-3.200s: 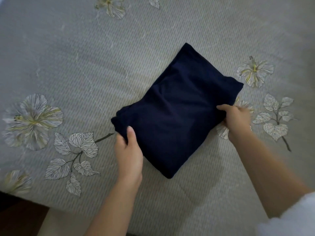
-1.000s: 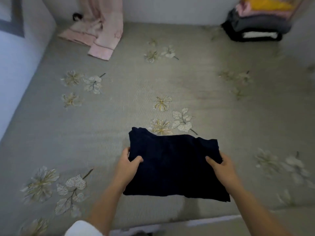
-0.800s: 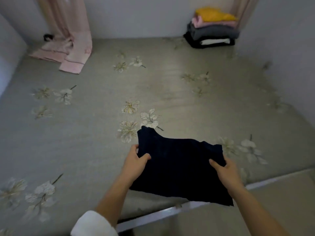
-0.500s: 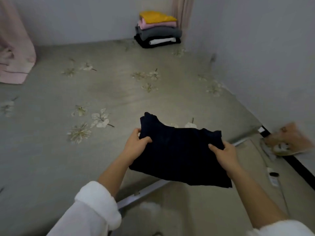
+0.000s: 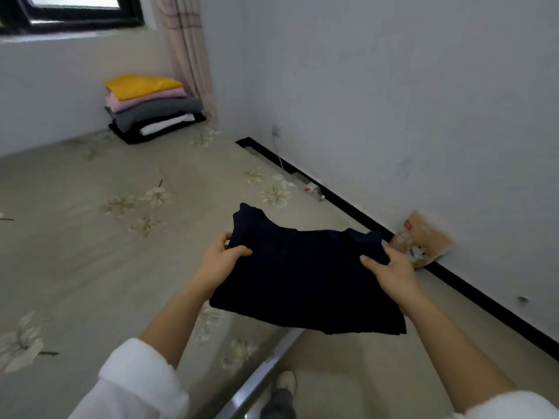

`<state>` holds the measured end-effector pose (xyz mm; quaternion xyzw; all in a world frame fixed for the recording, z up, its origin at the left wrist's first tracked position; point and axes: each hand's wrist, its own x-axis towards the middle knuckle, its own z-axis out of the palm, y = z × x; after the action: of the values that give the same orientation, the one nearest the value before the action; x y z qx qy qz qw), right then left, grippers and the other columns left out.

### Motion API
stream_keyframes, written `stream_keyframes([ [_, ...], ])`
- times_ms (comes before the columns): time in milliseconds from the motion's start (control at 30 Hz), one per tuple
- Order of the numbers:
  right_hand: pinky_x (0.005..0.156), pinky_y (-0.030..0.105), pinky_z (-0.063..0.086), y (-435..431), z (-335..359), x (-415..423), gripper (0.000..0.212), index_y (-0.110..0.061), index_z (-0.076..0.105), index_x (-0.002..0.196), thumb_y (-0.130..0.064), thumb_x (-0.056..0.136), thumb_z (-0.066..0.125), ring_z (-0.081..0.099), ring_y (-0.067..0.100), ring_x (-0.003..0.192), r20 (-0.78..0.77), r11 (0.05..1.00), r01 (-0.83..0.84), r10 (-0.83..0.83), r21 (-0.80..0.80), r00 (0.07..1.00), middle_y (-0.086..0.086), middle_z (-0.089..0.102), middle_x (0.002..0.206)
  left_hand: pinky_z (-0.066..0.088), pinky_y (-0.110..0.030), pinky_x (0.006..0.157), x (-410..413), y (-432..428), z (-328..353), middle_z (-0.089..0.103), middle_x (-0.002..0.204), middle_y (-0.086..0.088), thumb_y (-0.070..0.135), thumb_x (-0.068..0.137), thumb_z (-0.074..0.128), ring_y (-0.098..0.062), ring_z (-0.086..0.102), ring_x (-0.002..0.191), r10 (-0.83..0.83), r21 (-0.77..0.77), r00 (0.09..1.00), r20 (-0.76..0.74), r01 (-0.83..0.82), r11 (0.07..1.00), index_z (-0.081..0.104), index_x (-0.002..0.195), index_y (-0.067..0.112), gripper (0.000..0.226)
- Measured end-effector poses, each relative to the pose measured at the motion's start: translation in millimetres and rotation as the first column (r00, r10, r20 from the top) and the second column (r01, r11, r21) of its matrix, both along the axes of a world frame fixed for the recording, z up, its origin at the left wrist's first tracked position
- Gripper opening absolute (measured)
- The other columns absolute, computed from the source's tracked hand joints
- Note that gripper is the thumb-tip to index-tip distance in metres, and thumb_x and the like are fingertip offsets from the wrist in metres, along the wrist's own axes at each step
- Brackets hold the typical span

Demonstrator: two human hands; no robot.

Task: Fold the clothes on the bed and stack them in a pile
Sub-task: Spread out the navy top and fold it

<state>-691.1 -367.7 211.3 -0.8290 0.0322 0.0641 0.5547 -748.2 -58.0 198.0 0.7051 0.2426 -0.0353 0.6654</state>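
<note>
The folded navy garment hangs in the air above the near right corner of the bed, clear of the cover, with its near edge sagging over the gap between bed and floor. The left hand pinches its left edge, thumb on top and fingers underneath; the right hand grips the right edge the same way. Both hands are closed on the cloth, none spread.

The pile sits at the far end of the bed, against the wall under the window and just beside the curtain. It runs from a yellow piece on top through pink, grey and white to black at the bottom, and it is well apart from the garment.

The step in hand looks like the carry to that pile. To do it well, the person should keep both grips level so the folds do not slip open, and support the sagging middle, since soft cloth held only at two edges tends to droop and unfold. On arrival the garment should be lowered flat onto the yellow piece, edges lined up with the layers below, and the fingers drawn out sideways. A drop from height could shift the top layers.
</note>
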Motion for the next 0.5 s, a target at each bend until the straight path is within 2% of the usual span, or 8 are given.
stream_keyframes([
  [233, 0.063, 0.016, 0.043, -46, 14, 135, 0.027, -0.039, 0.060, 0.088, -0.013, 0.090, 0.065, 0.058, -0.003, 0.078, 0.011, 0.998, 0.060, -0.060, 0.030, 0.998, -0.019, 0.063, 0.086, 0.051, -0.032, 0.065, 157, -45, 8, 0.065, 0.106, -0.003, 0.021, 0.084, 0.066, -0.022, 0.067, 0.087, -0.074, 0.002, 0.997, 0.008, 0.074, 0.997, 0.052, 0.119, 0.022, 0.037],
  [333, 0.063, 0.012, 0.043, -72, 19, 188, 0.018, -0.030, 0.063, 0.096, -0.012, 0.091, 0.064, 0.057, -0.006, 0.078, 0.022, 0.998, 0.063, -0.063, 0.007, 0.998, -0.013, 0.064, 0.089, 0.052, -0.033, 0.066, 214, -68, 14, 0.064, 0.107, -0.004, 0.021, 0.085, 0.066, -0.023, 0.067, 0.088, -0.116, 0.013, 0.993, 0.003, 0.116, 0.993, 0.051, 0.120, 0.022, 0.038],
  [400, 0.066, 0.016, 0.046, -91, 19, 226, 0.014, -0.024, 0.065, 0.102, -0.014, 0.091, 0.064, 0.060, -0.001, 0.082, 0.011, 0.998, 0.065, -0.065, 0.014, 0.998, -0.010, 0.066, 0.091, 0.052, -0.032, 0.066, 251, -85, 15, 0.064, 0.108, -0.004, 0.020, 0.085, 0.066, -0.023, 0.066, 0.089, -0.129, 0.020, 0.992, 0.007, 0.129, 0.991, 0.050, 0.122, 0.022, 0.040],
  [500, 0.067, 0.023, 0.049, -121, 20, 287, 0.012, -0.025, 0.065, 0.101, -0.017, 0.091, 0.064, 0.063, 0.007, 0.083, -0.008, 0.996, 0.072, -0.071, 0.043, 0.997, -0.011, 0.067, 0.091, 0.054, -0.037, 0.074, 307, -113, 14, 0.064, 0.110, -0.005, 0.021, 0.085, 0.067, -0.026, 0.066, 0.093, -0.142, 0.019, 0.990, 0.018, 0.142, 0.990, 0.049, 0.123, 0.022, 0.042],
])
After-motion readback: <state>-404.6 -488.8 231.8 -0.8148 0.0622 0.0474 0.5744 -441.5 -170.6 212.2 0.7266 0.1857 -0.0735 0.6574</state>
